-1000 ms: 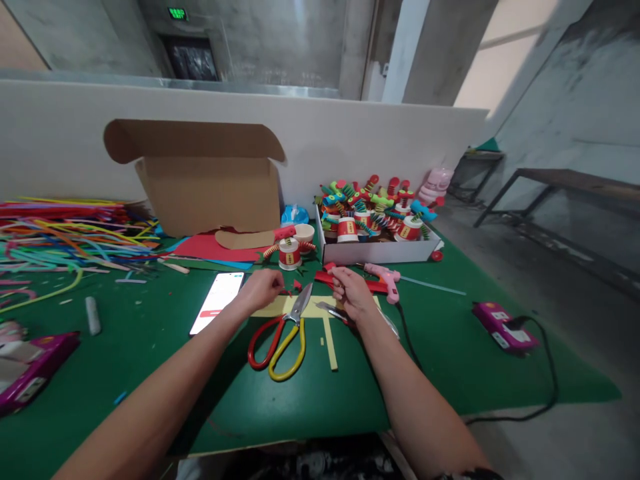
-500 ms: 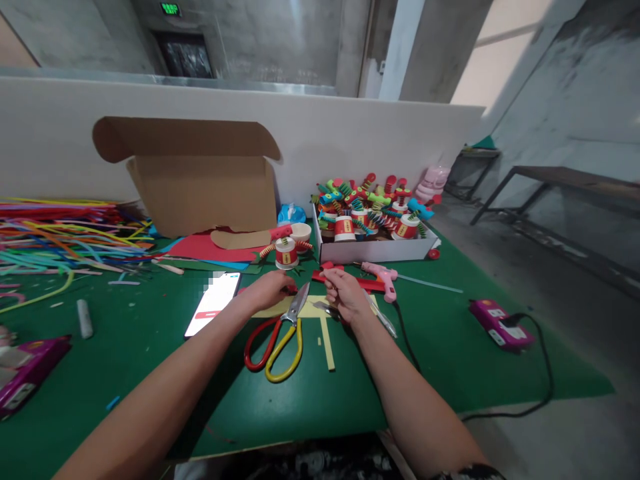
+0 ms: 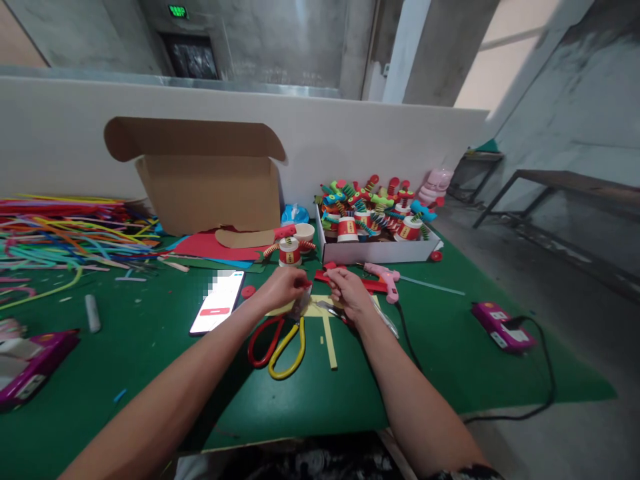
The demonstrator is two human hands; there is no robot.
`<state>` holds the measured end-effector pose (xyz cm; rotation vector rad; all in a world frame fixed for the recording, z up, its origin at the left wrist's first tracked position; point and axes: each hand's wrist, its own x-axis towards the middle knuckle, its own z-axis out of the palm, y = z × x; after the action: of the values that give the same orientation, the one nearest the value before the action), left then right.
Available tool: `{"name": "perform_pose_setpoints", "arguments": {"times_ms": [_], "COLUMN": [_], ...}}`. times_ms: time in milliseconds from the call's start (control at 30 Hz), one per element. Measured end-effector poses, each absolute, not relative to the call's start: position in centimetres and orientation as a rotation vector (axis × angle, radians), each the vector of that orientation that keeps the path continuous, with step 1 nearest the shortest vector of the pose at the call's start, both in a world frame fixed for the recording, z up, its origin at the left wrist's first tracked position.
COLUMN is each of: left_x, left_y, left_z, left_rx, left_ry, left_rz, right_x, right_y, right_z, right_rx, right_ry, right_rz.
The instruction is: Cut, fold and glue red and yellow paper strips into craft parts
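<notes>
My left hand (image 3: 286, 287) is closed, with a bit of red showing at its fingertips, over the blades of the large scissors (image 3: 287, 353) with one red and one yellow handle. My right hand (image 3: 347, 291) is pinched a short way to the right; what it holds, if anything, is too small to make out. Yellow paper (image 3: 315, 307) lies under both hands, with a narrow yellow strip (image 3: 330, 343) running toward me. Just behind the hands stands a red-and-white paper cup (image 3: 289, 253) with springy paper arms. A red strip (image 3: 375, 286) lies behind my right hand.
A phone (image 3: 219, 303) lies at the left, near many colored strips (image 3: 75, 227). An open cardboard box (image 3: 210, 193) stands behind. At the right are a white box (image 3: 380, 252) of cup figures, a pink glue gun (image 3: 387, 278) and a purple power block (image 3: 503, 327) with a cable.
My left hand has moved slightly right, toward my right hand, and now covers part of the scissor blades. A round red piece now shows beside the phone. The view has shifted slightly.
</notes>
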<state>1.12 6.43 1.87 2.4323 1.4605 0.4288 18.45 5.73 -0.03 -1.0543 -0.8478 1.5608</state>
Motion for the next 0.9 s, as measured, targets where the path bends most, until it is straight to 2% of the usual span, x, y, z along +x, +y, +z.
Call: {"name": "perform_pose_setpoints", "arguments": {"times_ms": [233,400,533,800,900], "left_x": [4.2,5.5,5.4,0.5,-1.6], "left_y": [5.3,4.8,5.2,6.8,7.9], "left_z": [1.6,1.6,1.1,2.2,2.1], "left_rx": [2.736,2.762,2.696,2.385,2.361], "left_ry": [1.4,1.374,1.411,1.562,1.711], "left_rz": [-0.064,-0.217,-0.105,0.42,0.436], "right_x": [18.8,18.7,18.7,18.7,18.6], "right_y": [6.1,6.0,5.9,6.0,6.0], "right_z": [-0.3,-0.3,-0.2,-0.2,-0.2], "right_rx": [-1.065,-1.028,-1.031,-1.049,-1.047], "right_ry": [-0.817,-0.826,-0.81,-0.8,-0.797], "right_rz": [1.495,1.519,1.515,1.529,1.539]}}
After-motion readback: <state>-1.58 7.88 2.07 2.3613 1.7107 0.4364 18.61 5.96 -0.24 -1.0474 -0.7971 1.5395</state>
